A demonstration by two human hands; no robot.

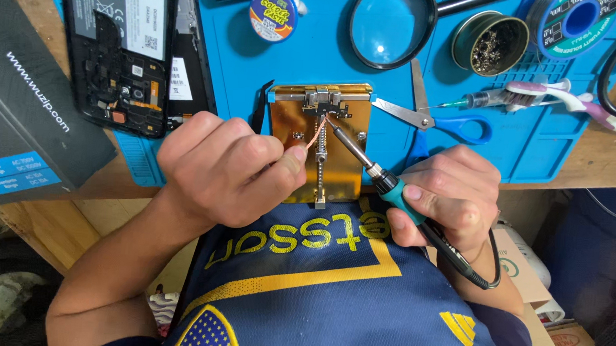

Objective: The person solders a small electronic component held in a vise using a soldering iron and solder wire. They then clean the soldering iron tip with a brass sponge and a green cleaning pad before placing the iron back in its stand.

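My left hand [226, 168] pinches a thin copper braid strip [315, 134] that reaches up to a small part clamped in a gold board holder [285, 132]. My right hand [445, 196] grips a soldering iron [366, 162] by its teal handle. The iron's tip touches the clamped part [324, 110] beside the braid's end. The holder lies at the near edge of a blue work mat [315, 59].
An opened phone [120, 40] lies at the mat's left, next to a dark box [20, 98]. Behind the holder are a magnifying glass [392, 25], a round paste tin [273, 13], a brass-wool tin [490, 43], a solder spool [574, 20], scissors [432, 116], a syringe [480, 99] and a toothbrush [576, 100].
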